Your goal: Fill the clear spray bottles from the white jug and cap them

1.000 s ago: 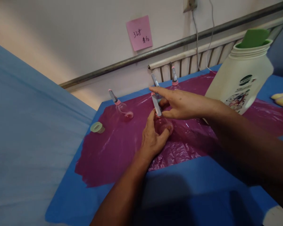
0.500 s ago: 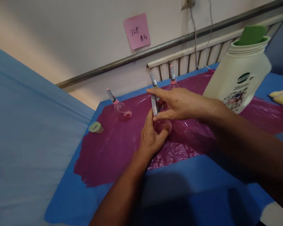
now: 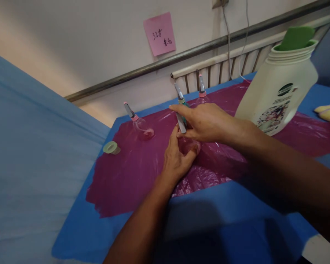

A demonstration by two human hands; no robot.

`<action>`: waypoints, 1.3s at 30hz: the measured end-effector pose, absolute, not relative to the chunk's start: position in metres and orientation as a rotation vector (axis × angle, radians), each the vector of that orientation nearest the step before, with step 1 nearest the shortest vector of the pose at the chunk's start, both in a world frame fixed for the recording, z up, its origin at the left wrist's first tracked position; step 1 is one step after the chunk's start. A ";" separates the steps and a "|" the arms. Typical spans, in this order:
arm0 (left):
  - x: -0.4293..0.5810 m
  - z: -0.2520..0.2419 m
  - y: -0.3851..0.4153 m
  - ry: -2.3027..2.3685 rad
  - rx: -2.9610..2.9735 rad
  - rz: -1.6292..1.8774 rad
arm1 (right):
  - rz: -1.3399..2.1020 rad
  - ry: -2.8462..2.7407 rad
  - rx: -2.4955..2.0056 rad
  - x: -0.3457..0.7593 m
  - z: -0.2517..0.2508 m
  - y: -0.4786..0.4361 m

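Note:
My left hand (image 3: 177, 159) is wrapped round the clear round body of a small bottle (image 3: 191, 145) that stands on a magenta plastic sheet (image 3: 132, 176). My right hand (image 3: 206, 123) reaches over it, fingers curled on the bottle's grey stem (image 3: 181, 123) at the top. Three similar small bottles with grey stems stand farther back: one with a pink collar (image 3: 139, 124) at the left, one with a teal collar (image 3: 179, 94) behind my right hand, one with a pink collar (image 3: 201, 90) beside it.
A large white jug (image 3: 277, 88) with a green lid piece stands at the right on the sheet. A pale green ring cap (image 3: 111, 147) lies at the sheet's left edge. Blue cloth (image 3: 222, 220) covers the table. A radiator and a wall with a pink note are behind.
My right hand has lowered and closed its fingers on the grey stem, which was free above the hand a second ago. The left hand has stayed on the bottle's body.

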State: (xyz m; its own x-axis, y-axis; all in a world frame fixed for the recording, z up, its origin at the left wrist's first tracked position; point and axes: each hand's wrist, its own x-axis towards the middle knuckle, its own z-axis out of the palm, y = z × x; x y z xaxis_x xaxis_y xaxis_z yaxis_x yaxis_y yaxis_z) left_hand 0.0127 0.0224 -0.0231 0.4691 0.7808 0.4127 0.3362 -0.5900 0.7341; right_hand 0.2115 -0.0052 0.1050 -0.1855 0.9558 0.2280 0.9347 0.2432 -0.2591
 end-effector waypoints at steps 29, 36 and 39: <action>0.015 -0.019 0.021 0.931 2.176 0.998 | 0.176 -2.314 -1.592 0.225 0.107 -0.010; 0.015 -0.021 0.021 0.937 2.177 0.989 | 0.064 -2.231 -1.666 0.221 0.102 -0.007; 0.015 -0.021 0.021 0.897 2.175 0.988 | 0.088 -2.231 -1.653 0.221 0.102 -0.008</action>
State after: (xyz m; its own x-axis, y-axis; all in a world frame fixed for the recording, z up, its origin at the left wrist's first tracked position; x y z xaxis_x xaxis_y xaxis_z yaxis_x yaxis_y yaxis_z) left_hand 0.0154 0.0213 -0.0206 0.4993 0.7637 0.4092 0.3331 -0.6052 0.7230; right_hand 0.2213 -0.0079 0.1019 -0.2495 0.9357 0.2493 0.9131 0.3131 -0.2611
